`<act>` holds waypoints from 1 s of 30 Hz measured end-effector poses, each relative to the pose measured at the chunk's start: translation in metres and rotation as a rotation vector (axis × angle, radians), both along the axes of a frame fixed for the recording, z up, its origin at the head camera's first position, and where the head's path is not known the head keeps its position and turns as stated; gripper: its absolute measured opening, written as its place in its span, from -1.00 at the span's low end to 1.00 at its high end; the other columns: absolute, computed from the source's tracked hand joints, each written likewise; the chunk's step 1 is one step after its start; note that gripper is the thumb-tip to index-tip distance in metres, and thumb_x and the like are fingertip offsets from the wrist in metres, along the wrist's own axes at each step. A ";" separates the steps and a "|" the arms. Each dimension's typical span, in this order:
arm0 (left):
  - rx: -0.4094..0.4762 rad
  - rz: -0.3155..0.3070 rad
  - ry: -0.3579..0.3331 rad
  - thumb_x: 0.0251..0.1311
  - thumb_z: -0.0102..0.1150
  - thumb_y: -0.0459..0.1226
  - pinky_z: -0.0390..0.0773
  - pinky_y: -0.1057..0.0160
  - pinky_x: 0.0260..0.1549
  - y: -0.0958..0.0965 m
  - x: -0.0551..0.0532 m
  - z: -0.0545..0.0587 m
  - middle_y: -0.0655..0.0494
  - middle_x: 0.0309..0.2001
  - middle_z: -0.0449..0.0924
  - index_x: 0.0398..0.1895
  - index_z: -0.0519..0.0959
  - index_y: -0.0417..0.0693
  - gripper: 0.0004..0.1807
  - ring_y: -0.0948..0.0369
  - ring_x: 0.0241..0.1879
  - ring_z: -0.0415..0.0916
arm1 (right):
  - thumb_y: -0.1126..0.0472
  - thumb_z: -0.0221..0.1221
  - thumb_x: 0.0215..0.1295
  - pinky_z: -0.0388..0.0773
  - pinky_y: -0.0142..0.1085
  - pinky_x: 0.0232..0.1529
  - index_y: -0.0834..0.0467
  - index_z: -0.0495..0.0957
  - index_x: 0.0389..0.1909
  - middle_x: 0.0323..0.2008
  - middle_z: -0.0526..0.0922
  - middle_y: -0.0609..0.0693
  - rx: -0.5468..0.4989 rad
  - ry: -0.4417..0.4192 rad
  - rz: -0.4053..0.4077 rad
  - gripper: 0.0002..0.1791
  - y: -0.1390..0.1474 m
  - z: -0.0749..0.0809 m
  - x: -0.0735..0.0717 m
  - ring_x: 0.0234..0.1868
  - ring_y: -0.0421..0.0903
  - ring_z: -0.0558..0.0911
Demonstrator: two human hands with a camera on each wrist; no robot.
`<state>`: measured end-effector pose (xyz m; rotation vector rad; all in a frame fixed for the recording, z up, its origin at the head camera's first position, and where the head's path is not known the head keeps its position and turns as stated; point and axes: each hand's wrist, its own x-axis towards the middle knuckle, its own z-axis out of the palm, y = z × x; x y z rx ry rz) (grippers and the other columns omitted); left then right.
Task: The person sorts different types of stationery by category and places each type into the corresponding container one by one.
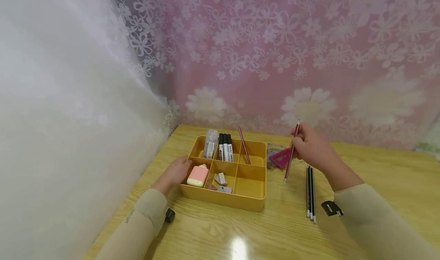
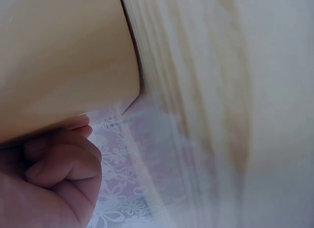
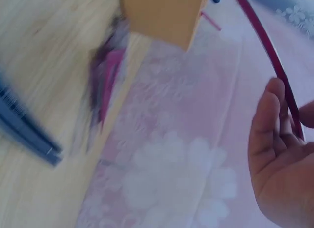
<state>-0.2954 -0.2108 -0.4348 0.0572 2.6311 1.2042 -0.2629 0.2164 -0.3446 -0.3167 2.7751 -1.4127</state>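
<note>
Your right hand (image 1: 309, 143) pinches red pencil (image 1: 291, 161); left hand (image 1: 176, 171) at yellow tray (image 1: 237, 201), grip unclear. Pink set square (image 1: 275, 157), black pencils (image 1: 311, 191) right.

A pink, flower-patterned curtain (image 1: 309, 34) hangs beyond the right fingers (image 1: 300, 142), with large pale daisies (image 1: 309, 105) along its lower part. To the left of the left fingers (image 1: 185, 166), a whitish sheet (image 1: 68, 99) forms a side wall, meeting the pink in a corner. Beneath both spreads a yellowish wood-grain worktop (image 1: 213, 233), a bright reflection (image 1: 238, 248) gleaming nearer the camera than the fingers.
</note>
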 end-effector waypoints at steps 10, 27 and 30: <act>0.016 -0.010 0.021 0.62 -0.33 -0.07 0.20 -0.22 0.36 0.000 0.001 -0.002 -0.11 0.36 0.42 0.44 0.39 -0.12 -0.47 -0.10 0.38 0.31 | 0.13 -0.19 0.63 0.66 -0.14 -0.34 0.24 0.23 0.22 -0.09 0.59 0.20 -0.045 0.179 -0.065 -0.67 -0.040 0.004 -0.021 -0.23 0.05 0.62; 0.039 0.001 -0.009 0.62 -0.33 -0.07 0.18 -0.22 0.37 0.000 -0.001 -0.003 -0.10 0.39 0.39 0.47 0.36 -0.12 -0.46 -0.09 0.39 0.29 | 0.15 -0.15 0.61 0.58 -0.17 -0.46 0.19 0.23 0.42 -0.11 0.58 0.16 0.175 0.061 -0.050 -0.54 -0.042 -0.016 -0.031 -0.32 0.03 0.67; 0.030 -0.003 0.001 0.62 -0.33 -0.07 0.19 -0.20 0.37 0.000 -0.002 -0.002 -0.10 0.38 0.41 0.45 0.38 -0.13 -0.46 -0.07 0.39 0.29 | 0.13 -0.12 0.59 0.51 -0.16 -0.53 0.18 0.27 0.37 -0.12 0.58 0.15 0.223 0.057 -0.053 -0.56 -0.034 -0.019 -0.030 -0.48 0.02 0.58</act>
